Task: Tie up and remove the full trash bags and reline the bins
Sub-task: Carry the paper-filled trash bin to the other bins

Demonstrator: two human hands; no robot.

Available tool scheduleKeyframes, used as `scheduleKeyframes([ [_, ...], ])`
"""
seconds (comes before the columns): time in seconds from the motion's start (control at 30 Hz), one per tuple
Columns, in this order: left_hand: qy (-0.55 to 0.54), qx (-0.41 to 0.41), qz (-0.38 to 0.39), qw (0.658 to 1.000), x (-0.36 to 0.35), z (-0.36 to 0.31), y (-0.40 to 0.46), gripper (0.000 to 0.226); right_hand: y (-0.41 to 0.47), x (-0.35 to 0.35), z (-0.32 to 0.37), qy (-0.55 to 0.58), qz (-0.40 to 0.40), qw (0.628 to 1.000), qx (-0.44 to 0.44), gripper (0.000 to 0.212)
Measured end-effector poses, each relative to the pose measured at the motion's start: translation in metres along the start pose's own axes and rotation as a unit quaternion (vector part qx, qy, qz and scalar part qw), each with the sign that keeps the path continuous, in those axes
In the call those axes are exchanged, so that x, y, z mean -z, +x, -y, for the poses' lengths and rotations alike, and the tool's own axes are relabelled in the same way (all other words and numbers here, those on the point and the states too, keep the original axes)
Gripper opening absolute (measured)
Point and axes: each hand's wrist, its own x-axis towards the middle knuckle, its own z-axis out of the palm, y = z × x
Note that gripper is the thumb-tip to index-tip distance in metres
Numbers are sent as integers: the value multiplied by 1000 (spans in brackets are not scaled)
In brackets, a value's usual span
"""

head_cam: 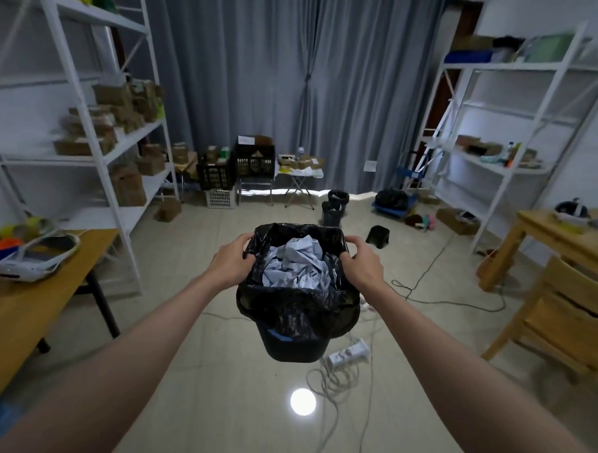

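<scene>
Head view.

A: Where was the bin [294, 342] held?

B: In front of the person, above the tiled floor [234, 412], between both outstretched arms. Its black trash bag [297, 308] was folded over the rim and hung down the near side; crumpled white paper [297, 262] filled the inside.

A: And the hands?

B: The left hand [232, 259] gripped the left rim, fingers curled over the bag's edge. The right hand [359, 263] gripped the right rim likewise, thumb inside the bag.

A: What lay around?

B: A white power strip [348, 353] with its coiled cable lay on the floor just beside the bin. Two more black bins [336, 207] stood stacked near the grey curtain [296, 89], and a small black bin [378, 235] lay overturned to their right.
</scene>
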Motion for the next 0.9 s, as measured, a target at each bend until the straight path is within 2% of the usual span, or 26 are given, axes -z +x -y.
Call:
scheduleKeyframes([
  [0.3,-2,-18,-24,1000,-2,61,104,52,92,-83,22,-5,-38,999,6,38],
  [0.7,-29,-55,-28,998,27,139,304,51,255,-195,83,11,-63,998,-2,38],
  [0.9,-26,-59,-22,998,16,161,406,51,344,-231,92,10,-84,996,-6,40],
])
